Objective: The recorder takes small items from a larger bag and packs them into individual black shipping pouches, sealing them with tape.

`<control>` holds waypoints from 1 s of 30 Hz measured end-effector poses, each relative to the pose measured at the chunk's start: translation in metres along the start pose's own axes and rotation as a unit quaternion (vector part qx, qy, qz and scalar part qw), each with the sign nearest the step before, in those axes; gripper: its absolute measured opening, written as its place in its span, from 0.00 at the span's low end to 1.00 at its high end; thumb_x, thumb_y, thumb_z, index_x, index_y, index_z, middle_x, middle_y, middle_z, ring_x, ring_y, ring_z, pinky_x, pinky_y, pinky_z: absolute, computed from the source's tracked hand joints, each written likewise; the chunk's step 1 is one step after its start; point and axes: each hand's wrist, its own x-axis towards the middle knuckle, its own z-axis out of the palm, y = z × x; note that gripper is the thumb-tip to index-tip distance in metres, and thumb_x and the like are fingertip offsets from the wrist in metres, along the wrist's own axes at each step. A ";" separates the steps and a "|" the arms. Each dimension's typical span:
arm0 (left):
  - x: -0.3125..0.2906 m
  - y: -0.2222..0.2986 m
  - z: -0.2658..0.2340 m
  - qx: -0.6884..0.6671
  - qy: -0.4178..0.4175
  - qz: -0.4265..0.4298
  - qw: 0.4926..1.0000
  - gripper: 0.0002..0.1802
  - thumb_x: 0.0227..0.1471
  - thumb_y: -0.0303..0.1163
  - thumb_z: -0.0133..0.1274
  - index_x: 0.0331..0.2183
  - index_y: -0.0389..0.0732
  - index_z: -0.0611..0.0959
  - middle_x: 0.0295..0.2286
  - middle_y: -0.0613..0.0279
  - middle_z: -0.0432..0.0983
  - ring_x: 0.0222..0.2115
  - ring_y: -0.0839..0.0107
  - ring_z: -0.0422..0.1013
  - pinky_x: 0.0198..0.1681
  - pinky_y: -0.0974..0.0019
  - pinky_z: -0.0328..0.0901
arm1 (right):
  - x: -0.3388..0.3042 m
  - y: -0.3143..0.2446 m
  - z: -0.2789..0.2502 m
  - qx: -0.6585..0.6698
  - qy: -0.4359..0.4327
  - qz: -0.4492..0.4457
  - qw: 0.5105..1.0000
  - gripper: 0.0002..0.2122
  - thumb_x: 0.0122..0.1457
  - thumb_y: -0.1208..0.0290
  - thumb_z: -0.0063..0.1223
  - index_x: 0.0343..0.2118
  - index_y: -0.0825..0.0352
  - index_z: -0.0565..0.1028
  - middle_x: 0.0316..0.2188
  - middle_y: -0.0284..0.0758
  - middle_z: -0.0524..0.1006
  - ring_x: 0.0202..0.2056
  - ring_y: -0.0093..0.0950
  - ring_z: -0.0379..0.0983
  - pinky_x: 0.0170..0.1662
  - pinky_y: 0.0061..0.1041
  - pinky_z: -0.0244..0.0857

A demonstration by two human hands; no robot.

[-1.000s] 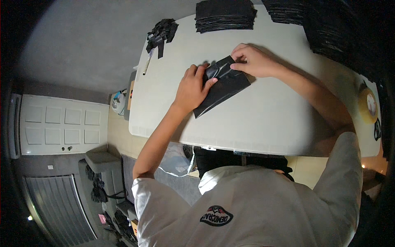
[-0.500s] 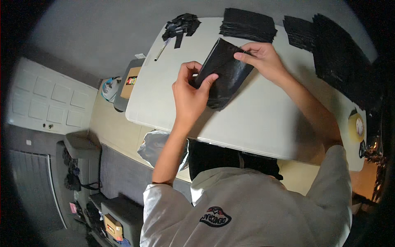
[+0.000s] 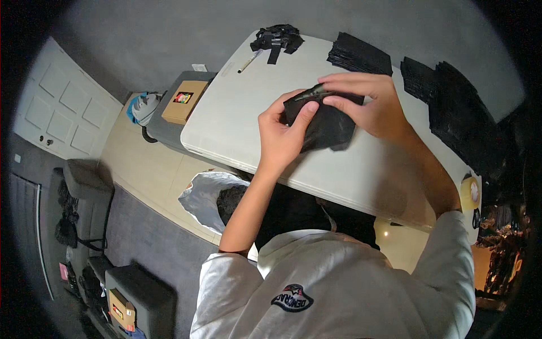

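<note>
Over the white table (image 3: 237, 121), both of my hands hold a flat, slightly shiny black plastic sheet (image 3: 330, 124); whether it is a bag I cannot tell. My left hand (image 3: 285, 127) pinches its left edge, the thumb lying on the face towards me. At the upper edge my right hand (image 3: 370, 104) grips with the thumb below and the fingers stretched across the top. That edge is bent over between the hands. Behind them lies a stack of black sheets (image 3: 358, 53), and a smaller stack (image 3: 419, 78) is right of it.
A heap of black strips (image 3: 276, 39) and a marker (image 3: 248, 62) lie at the far left. Large black sheets (image 3: 463, 118) cover the right side, near a tape roll (image 3: 470, 192). Left of the table are a chair with a cardboard box (image 3: 185, 101) and a silvery bag (image 3: 206, 198).
The sheet's upper edge, flat and upright before, is now bent over. My right hand has moved in towards the left one, its fingers now over the top. The whole view has turned somewhat.
</note>
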 end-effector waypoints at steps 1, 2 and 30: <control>-0.001 0.000 -0.002 0.024 0.003 -0.003 1.000 0.19 0.57 0.33 0.66 0.45 0.30 0.84 0.38 0.60 0.83 0.38 0.75 0.76 0.44 0.71 0.70 | -0.002 -0.003 0.002 -0.003 -0.012 -0.005 1.000 0.10 0.52 0.79 0.68 0.39 0.71 0.84 0.44 0.42 0.84 0.45 0.34 0.83 0.50 0.29 0.75; -0.002 0.001 -0.004 0.022 0.006 -0.001 1.000 0.19 0.57 0.33 0.66 0.45 0.30 0.84 0.38 0.60 0.83 0.38 0.75 0.76 0.44 0.71 0.70 | -0.002 -0.006 0.004 -0.005 -0.014 -0.008 1.000 0.10 0.52 0.79 0.68 0.39 0.71 0.84 0.44 0.42 0.84 0.45 0.34 0.83 0.50 0.29 0.75; 0.109 0.046 0.155 0.050 -0.144 0.169 0.974 0.12 0.53 0.28 0.67 0.39 0.32 0.87 0.32 0.63 0.84 0.32 0.79 0.75 0.39 0.74 0.69 | -0.032 0.040 -0.137 -0.113 0.256 0.029 0.960 0.10 0.50 0.72 0.72 0.34 0.71 0.85 0.36 0.42 0.85 0.38 0.34 0.84 0.44 0.28 0.75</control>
